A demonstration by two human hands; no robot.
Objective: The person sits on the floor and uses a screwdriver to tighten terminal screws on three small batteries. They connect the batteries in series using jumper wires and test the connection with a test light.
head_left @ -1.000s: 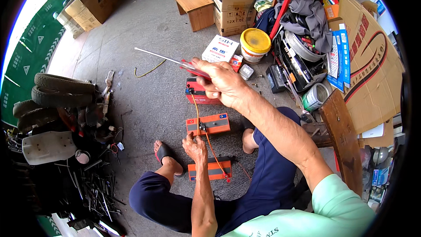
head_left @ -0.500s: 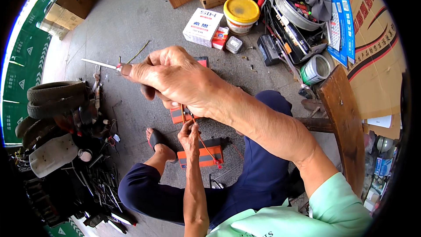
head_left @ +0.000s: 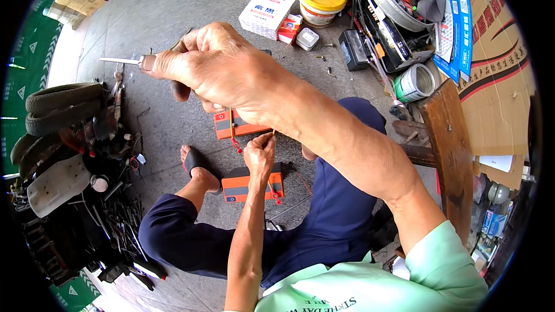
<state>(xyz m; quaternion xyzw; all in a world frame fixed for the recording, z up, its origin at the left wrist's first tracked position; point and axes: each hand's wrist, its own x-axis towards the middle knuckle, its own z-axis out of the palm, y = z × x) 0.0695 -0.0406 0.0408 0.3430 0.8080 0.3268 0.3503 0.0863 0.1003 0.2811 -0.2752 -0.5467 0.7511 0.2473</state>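
My right hand (head_left: 214,69) is closed on a screwdriver (head_left: 118,60), raised over the batteries with its thin metal shaft pointing left. My left hand (head_left: 259,153), lower and closer to the middle, pinches a thin orange-yellow cable (head_left: 273,133). Just above it, an orange-and-grey battery (head_left: 223,128) has a cable with a red end (head_left: 236,145) across it. A second orange battery (head_left: 237,184) lies below, between my feet, partly behind my left hand. Another battery farther away is mostly hidden by my right hand.
Stacked tyres (head_left: 60,95) and scattered tools lie left. Farther off stand a white box (head_left: 266,11), a yellow-lidded bucket (head_left: 321,0) and piled gear. A metal can (head_left: 414,81), a wooden stool (head_left: 448,156) and large cardboard (head_left: 491,110) are at the right.
My right hand with the screwdriver has moved left and higher in the view. My left hand has also risen with the cable. The surroundings have shifted slightly in the view.
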